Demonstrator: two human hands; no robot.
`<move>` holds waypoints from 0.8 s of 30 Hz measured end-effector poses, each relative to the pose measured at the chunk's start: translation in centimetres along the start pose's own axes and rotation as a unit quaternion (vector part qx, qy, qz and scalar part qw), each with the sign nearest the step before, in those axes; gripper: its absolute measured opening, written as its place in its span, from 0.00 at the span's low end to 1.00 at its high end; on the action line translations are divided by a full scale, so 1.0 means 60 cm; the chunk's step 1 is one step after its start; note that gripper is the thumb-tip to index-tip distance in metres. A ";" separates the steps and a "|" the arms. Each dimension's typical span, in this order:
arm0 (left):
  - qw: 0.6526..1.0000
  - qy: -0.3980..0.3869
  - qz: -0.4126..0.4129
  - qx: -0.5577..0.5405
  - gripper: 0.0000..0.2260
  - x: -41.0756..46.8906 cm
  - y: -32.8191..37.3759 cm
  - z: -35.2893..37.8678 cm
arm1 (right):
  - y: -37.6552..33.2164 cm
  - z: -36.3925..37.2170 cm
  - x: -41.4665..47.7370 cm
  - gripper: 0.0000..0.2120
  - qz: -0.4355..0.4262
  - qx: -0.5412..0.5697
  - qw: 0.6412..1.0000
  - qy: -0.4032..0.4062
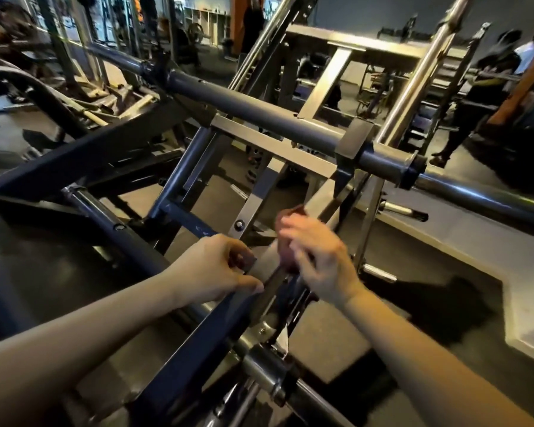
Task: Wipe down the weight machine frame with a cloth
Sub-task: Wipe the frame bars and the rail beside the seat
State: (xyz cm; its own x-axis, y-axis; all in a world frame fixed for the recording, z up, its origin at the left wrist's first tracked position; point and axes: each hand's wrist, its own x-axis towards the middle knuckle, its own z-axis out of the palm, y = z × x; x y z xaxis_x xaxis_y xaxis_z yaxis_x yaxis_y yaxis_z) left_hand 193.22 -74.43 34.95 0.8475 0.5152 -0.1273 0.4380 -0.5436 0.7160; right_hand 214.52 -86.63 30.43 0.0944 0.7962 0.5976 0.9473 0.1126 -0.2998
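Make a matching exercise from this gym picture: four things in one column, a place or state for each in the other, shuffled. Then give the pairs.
Things
1. left hand
2. right hand
3. cloth
4. long grey crossbar

Places or states
A. crosses the frame above both hands
B. reddish, bunched under the fingers
C. grips the dark slanted frame bar
D. holds the cloth against the frame

Pairs: 1-C, 2-D, 3-B, 4-A

Only the two forearms and the hands of the person are in view. Both forearms are bare up to the frame edge (no sleeve reaches this far). The left hand (211,266) and the right hand (316,257) have no gloves. The right hand is blurred, so small details on it cannot be told.
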 end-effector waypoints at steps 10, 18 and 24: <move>1.000 -0.001 0.024 0.009 0.22 0.063 0.007 0.023 | -0.063 0.028 -0.062 0.16 0.042 0.031 0.998 0.022; 0.999 -0.001 0.039 0.003 0.29 0.115 0.025 0.025 | 0.134 -0.047 0.079 0.18 0.177 0.036 0.981 0.069; 0.999 -0.002 0.043 -0.014 0.26 0.127 0.015 0.033 | 0.045 0.016 0.018 0.15 0.153 0.050 0.979 0.121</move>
State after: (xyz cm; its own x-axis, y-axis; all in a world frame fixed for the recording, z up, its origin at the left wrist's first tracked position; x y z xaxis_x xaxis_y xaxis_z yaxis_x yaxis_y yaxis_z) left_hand 200.64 -72.29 33.28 0.8829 0.4648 -0.0668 0.3544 -0.5664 0.7440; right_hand 216.90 -84.86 29.55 0.4511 0.6395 0.6226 0.8291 -0.0421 -0.5575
